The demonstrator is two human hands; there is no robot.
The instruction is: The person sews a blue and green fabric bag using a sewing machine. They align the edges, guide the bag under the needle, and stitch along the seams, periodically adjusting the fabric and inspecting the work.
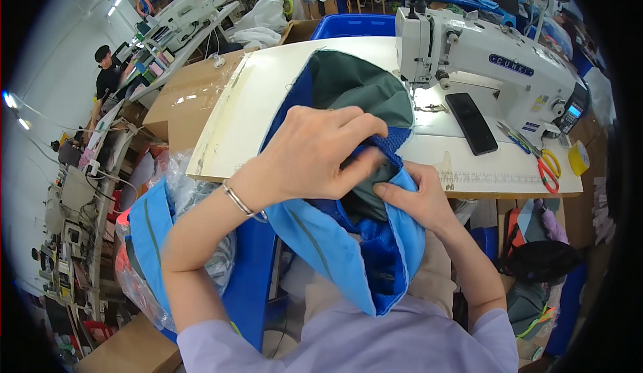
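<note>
A half-sewn fabric piece [315, 229], light blue outside with a dark green panel [358, 82] and dark blue mesh inside, spreads from the table edge down over my lap. My right hand [422, 199] grips its light blue edge, thumb on top and the other fingers underneath. Over the opening of the piece is my left hand [321, 148], its fingers bent. Motion smears its lower fingertip, so whether it pinches the cloth cannot be made out. A metal bangle [238, 199] circles my left wrist.
A white sewing machine [489, 58] stands at the back right of the white table [221, 135]. Near it lie a black phone [471, 123], scissors [548, 171] and yellow tape [578, 158]. Another light blue piece [151, 239] lies on plastic at left. A person [107, 75] works far left.
</note>
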